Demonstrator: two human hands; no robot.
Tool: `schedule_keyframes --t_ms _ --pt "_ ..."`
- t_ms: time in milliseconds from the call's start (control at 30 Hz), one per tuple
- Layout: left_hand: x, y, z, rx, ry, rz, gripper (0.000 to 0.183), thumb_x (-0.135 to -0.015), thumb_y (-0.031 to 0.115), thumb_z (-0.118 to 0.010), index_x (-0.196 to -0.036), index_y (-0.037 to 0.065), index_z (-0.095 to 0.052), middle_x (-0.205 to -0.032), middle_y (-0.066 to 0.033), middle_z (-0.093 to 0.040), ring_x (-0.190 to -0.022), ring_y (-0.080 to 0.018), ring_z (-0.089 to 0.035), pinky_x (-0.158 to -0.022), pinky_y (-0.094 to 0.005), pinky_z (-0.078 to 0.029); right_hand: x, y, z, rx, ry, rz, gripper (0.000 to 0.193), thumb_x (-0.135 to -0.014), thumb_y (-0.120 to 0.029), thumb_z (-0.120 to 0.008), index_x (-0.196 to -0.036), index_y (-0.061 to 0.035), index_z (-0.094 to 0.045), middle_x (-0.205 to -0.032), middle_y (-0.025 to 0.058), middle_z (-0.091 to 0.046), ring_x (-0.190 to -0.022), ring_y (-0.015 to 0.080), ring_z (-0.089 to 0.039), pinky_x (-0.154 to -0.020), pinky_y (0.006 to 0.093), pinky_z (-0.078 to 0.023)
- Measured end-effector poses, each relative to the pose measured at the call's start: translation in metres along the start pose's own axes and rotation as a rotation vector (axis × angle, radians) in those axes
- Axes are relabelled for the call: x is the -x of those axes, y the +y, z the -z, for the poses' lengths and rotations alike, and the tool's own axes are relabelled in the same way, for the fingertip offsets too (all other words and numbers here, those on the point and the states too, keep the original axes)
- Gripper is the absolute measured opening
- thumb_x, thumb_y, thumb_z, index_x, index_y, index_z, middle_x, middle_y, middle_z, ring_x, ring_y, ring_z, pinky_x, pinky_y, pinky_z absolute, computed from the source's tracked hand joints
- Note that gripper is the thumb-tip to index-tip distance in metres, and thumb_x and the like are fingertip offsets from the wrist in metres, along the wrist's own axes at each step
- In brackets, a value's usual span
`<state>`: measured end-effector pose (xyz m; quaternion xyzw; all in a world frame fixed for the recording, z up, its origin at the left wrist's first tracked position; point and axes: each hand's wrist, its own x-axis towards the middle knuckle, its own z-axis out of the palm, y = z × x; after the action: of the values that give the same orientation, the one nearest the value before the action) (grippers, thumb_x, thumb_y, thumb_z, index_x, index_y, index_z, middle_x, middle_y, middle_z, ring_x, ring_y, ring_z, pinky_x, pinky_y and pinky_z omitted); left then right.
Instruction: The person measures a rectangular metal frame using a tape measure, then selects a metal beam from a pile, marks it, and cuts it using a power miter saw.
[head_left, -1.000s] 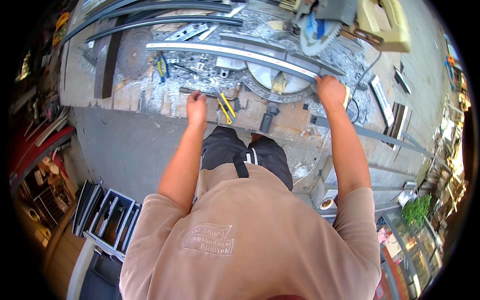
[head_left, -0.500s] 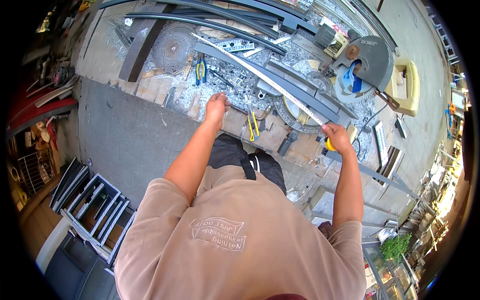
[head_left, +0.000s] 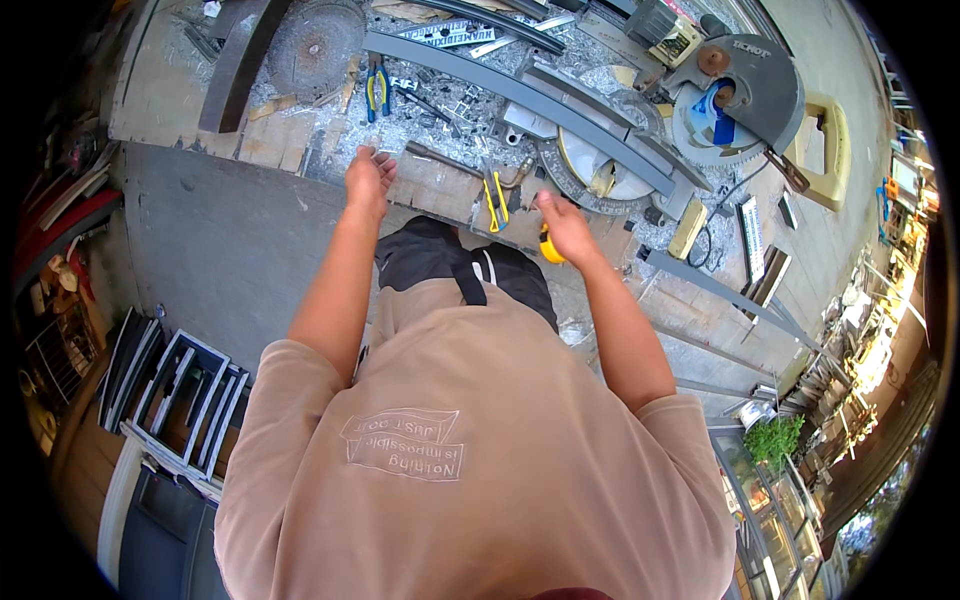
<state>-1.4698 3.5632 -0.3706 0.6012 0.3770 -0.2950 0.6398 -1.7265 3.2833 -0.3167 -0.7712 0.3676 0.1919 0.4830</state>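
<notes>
My right hand (head_left: 568,230) is closed around a yellow tape measure (head_left: 550,246) at the bench's near edge; no blade shows outside its case. My left hand (head_left: 370,182) is empty, its fingers loosely curled and apart, over the near edge below blue-and-yellow pliers (head_left: 377,90). Between the hands lie a yellow utility knife (head_left: 496,200) and a dark rod (head_left: 442,160) with a bent, brownish end. Beyond them a long grey metal bar (head_left: 520,96) rests across the bed of a miter saw (head_left: 735,95), touched by neither hand.
Metal chips and small offcuts cover the workbench (head_left: 150,100). A round worn disc (head_left: 318,48) and a dark beam (head_left: 240,70) lie at its left. A pale yellow block (head_left: 687,230) and a long grey strip (head_left: 735,290) are on the right. Stacked frames (head_left: 185,400) stand at lower left.
The extended tape blade is gone from the grey bar. My right hand has moved left and nearer with the tape measure. My left hand has shifted left, and the whole view has moved.
</notes>
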Motion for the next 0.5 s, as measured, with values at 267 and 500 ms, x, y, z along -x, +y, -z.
schedule_keyframes --t_ms 267,500 --pt "0.000 0.032 -0.029 -0.013 -0.292 -0.027 0.056 -0.111 0.036 -0.057 -0.152 -0.001 -0.048 -0.138 -0.0179 -0.062 -0.121 -0.0288 -0.064 -0.105 -0.0409 -0.055 -0.017 -0.052 -0.054 0.340 0.069 -0.219 0.055 -0.107 -0.057 -0.055 -0.110 -0.0025 -0.065 -0.107 0.0289 -0.076 -0.108 0.0479 -0.071 -0.093 0.0572 -0.054" --pt "-0.024 0.060 -0.130 0.211 -0.453 0.024 0.072 -0.111 0.053 -0.055 -0.157 0.000 -0.038 -0.147 -0.0239 -0.056 -0.137 -0.0385 -0.056 -0.123 -0.0522 -0.042 -0.023 -0.017 -0.051 0.503 0.145 0.008 0.033 -0.100 -0.032 -0.072 -0.111 -0.0032 -0.063 -0.115 0.0246 -0.071 -0.112 0.0460 -0.067 -0.094 0.0553 -0.053"
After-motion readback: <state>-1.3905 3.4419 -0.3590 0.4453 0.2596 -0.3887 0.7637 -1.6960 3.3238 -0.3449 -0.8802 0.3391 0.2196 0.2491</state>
